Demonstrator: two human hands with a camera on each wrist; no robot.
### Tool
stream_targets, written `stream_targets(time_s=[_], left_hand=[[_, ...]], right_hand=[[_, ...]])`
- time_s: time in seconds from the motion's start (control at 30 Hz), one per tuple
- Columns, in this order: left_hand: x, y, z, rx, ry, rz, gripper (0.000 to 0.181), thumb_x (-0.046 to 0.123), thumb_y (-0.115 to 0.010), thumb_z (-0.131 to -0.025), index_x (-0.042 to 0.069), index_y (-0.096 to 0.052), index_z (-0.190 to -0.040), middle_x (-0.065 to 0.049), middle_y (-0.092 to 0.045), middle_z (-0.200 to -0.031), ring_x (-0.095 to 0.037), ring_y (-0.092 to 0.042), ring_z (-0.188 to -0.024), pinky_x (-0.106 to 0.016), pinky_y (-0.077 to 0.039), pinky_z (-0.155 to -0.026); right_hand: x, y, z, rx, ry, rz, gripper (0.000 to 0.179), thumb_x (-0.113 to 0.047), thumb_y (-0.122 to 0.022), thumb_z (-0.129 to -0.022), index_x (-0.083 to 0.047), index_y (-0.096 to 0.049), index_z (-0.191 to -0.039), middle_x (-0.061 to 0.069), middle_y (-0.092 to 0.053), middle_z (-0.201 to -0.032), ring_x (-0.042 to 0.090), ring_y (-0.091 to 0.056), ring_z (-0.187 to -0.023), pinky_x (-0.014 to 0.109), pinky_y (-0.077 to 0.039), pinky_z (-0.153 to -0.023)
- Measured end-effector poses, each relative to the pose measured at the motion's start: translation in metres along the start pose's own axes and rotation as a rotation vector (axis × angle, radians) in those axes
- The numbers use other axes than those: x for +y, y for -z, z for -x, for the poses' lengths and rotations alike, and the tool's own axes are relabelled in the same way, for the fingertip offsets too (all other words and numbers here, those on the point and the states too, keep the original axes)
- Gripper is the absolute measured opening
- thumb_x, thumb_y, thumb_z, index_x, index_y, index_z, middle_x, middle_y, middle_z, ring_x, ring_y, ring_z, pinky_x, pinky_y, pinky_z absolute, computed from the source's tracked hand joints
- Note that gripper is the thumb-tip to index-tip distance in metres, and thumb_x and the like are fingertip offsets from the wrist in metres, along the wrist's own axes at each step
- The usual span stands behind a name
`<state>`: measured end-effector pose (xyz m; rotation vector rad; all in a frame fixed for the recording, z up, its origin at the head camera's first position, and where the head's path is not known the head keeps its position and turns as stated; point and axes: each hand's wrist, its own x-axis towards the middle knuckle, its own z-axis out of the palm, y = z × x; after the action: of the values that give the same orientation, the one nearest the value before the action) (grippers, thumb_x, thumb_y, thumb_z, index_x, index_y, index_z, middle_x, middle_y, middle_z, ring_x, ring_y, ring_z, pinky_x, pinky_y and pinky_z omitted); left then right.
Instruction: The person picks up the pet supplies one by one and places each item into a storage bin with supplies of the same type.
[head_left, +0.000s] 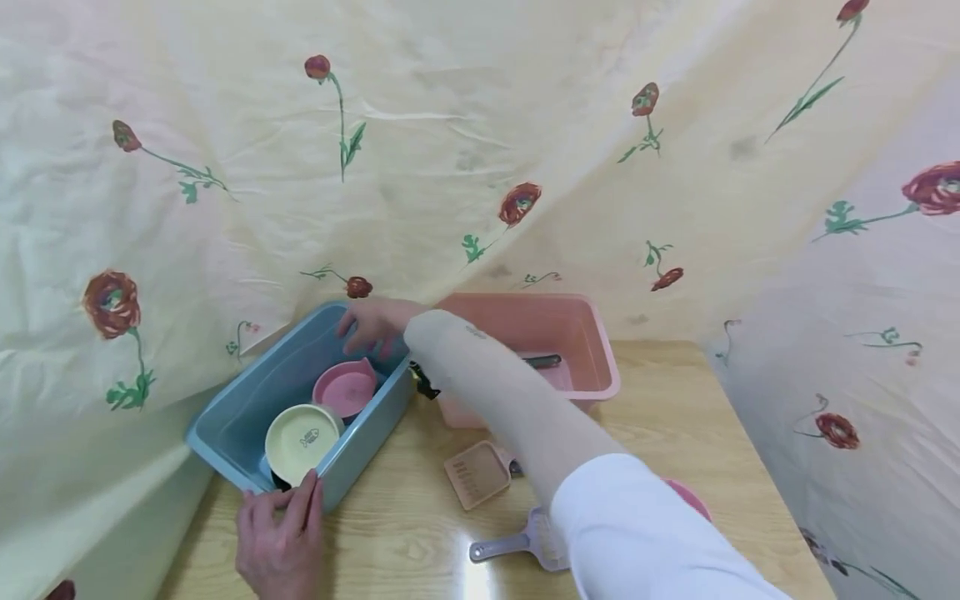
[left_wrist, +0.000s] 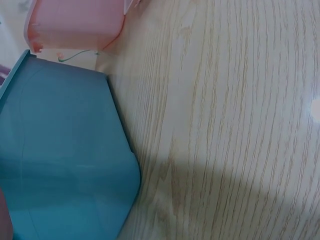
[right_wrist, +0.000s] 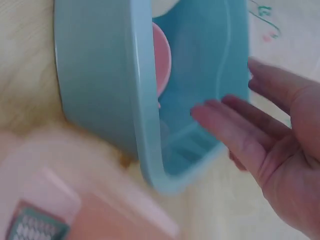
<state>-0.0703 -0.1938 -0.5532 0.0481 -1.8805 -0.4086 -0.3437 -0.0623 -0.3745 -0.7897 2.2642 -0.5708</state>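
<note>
My left hand (head_left: 279,533) grips the rim of a blue plastic bin (head_left: 378,425) at its near corner. Inside the bin lie a cream bowl (head_left: 296,443) with a fish print and, behind it, a small pink bowl (head_left: 347,388) with a pointed lip. A dark thing shows partly under the cream bowl. Over the bin's far end is my right hand (head_left: 372,323), its fingers spread and loosely bent. In the right wrist view that hand (right_wrist: 280,135) holds nothing and its fingertips overlap the bin's inner wall.
A pink bin (head_left: 555,312) stands to the right, partly behind my right arm, with a dark-handled utensil (head_left: 543,362) inside. On the wooden table (head_left: 405,517) lie a beige square-headed utensil (head_left: 477,475) and a lavender-handled utensil (head_left: 501,547). A pink rim (head_left: 688,497) peeks past my sleeve.
</note>
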Motion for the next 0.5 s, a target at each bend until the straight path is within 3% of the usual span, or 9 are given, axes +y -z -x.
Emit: stream_targets(time_s=[0.17,0.33,0.5], left_hand=[[0.002,0.001,-0.001,-0.001,0.024,0.018,0.036,0.042,-0.068,-0.104,0.012,-0.086,-0.093,-0.016,-0.065,-0.08,-0.046,-0.061,-0.079,-0.057,-0.045,-0.118],[0.006,0.0,-0.003,0.027,0.031,0.038,0.038,0.042,-0.069,-0.104,0.01,-0.085,-0.09,-0.016,-0.063,-0.077,-0.046,-0.059,-0.075,-0.068,-0.051,-0.106],[0.007,0.001,-0.004,0.025,0.037,0.044,0.04,0.043,-0.068,-0.105,0.01,-0.085,-0.09,-0.017,-0.062,-0.077,-0.048,-0.058,-0.075,-0.074,-0.051,-0.1]], right_hand=[[0.022,0.029,0.056,-0.03,0.069,-0.061,0.052,-0.018,-0.071,-0.105,-0.008,-0.057,-0.153,0.015,-0.066,-0.142,0.028,-0.071,-0.119,0.044,-0.066,-0.085],[0.06,0.052,0.129,-0.022,0.018,-0.055,0.053,-0.018,-0.073,-0.104,-0.008,-0.057,-0.153,0.014,-0.067,-0.144,0.027,-0.071,-0.119,0.043,-0.066,-0.085],[0.106,0.056,0.202,-0.005,-0.056,-0.034,0.052,-0.018,-0.073,-0.103,-0.005,-0.058,-0.152,0.017,-0.067,-0.143,0.028,-0.072,-0.118,0.041,-0.067,-0.081]])
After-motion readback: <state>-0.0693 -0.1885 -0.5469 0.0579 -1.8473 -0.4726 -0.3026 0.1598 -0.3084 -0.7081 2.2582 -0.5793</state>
